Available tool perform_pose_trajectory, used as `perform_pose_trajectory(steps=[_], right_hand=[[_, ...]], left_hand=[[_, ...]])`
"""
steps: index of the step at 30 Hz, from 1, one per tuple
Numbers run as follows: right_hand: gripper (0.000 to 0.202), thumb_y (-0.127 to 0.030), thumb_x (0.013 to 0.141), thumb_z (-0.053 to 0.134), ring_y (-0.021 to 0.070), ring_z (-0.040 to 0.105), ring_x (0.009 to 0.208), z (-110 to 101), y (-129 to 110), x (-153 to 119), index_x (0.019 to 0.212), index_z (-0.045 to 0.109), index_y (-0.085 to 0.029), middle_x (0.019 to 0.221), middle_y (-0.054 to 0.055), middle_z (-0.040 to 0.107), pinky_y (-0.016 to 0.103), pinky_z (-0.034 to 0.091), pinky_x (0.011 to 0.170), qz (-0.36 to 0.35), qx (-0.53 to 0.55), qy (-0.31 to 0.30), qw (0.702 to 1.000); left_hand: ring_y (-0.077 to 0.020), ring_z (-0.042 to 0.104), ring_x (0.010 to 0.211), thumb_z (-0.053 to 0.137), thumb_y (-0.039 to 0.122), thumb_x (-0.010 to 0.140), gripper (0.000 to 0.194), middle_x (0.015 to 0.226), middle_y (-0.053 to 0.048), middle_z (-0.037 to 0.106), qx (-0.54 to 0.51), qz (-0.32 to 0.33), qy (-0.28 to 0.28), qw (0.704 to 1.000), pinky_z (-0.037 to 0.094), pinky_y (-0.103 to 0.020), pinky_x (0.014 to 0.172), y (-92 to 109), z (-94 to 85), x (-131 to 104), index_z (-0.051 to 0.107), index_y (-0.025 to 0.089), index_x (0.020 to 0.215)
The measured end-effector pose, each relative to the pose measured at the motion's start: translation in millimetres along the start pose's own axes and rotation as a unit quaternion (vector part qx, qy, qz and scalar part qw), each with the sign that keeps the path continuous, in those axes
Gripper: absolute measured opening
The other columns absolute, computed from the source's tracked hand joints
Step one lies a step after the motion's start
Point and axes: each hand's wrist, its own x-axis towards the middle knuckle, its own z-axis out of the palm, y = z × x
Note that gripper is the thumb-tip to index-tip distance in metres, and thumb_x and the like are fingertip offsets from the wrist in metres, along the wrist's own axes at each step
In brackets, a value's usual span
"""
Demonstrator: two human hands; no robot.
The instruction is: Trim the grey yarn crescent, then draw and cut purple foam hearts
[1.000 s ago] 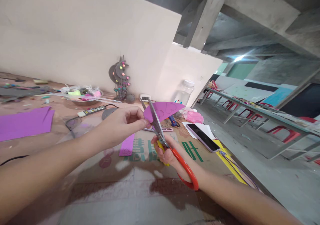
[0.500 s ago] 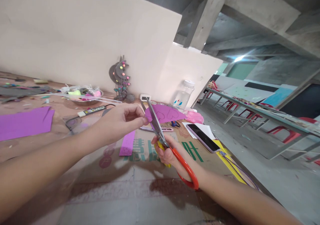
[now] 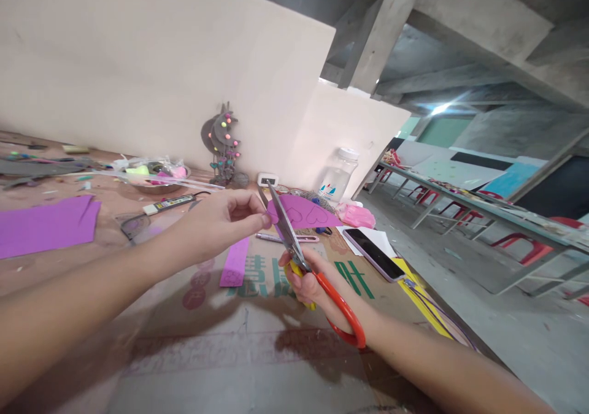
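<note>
- Purple paper (image 3: 299, 211) with pencilled-looking hearts on it is up in the air over the cardboard (image 3: 184, 352), right at the scissors (image 3: 288, 227). Far end just sticks out unsupported.
- Biggest worry imo: the left hand (image 3: 225, 224) has its fingertips super close to the blades. If the paper slips or the cut drifts that way, skin could get nicked.
- Also, it's only gripped at one end, so I'd guess the loose side could swing or fold mid-snip and the blades would run through a heart outline.
- Blades look a bit apart at the tips. Closing them with the paper tilted might crease it instead of cutting clean.
- Left hand pose: comes in from the side, thumb and index pinched together on the paper's near end, basically no gap, other fingers curled behind.
- Right hand (image 3: 317, 279): reaching up from the lower right, fingers wrapped round the orange and yellow handles, blades aimed up and away. Can't tell how far each finger is through the loops.
</note>
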Motion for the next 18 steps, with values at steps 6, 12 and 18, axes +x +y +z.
perform_pose_trajectory(steps=[6, 12, 18], right_hand=[[0.060, -0.074, 0.092, 0.056, 0.0092, 0.030, 0.062, 0.5, 1.1, -0.4, 0.116, 0.053, -0.019, 0.083, -0.003, 0.038, 0.024, 0.029, 0.054, -0.003, 0.001, -0.003, 1.000], [0.059, -0.072, 0.094, 0.055, 0.0090, 0.029, 0.061, -1.0, -0.1, -0.2, 0.117, 0.053, -0.018, 0.078, -0.004, 0.037, 0.024, 0.029, 0.053, -0.006, -0.001, -0.007, 1.000], [0.059, -0.072, 0.094, 0.055, 0.0090, 0.030, 0.060, -2.0, -2.3, 0.7, 0.117, 0.053, -0.018, 0.077, -0.005, 0.037, 0.024, 0.029, 0.053, 0.001, -0.011, -0.009, 1.000]], left_hand=[[-0.0156, 0.057, 0.078, 0.064, 0.036, 0.087, 0.018, 0.081, 0.002, 0.063, 0.005, -0.005, 0.001, 1.000, 0.042, -0.029, 0.072, -3.8, -1.4, 0.4, 0.063, 0.021, 0.077], [-0.0142, 0.056, 0.076, 0.065, 0.035, 0.086, 0.018, 0.079, 0.003, 0.063, -0.004, -0.013, 0.009, 1.000, 0.041, -0.028, 0.071, -2.5, -1.1, 0.5, 0.062, 0.020, 0.076], [-0.0137, 0.056, 0.074, 0.065, 0.039, 0.084, 0.021, 0.078, 0.003, 0.063, 0.004, -0.027, 0.016, 0.999, 0.041, -0.027, 0.068, -0.8, -2.3, 0.5, 0.063, 0.020, 0.076]])
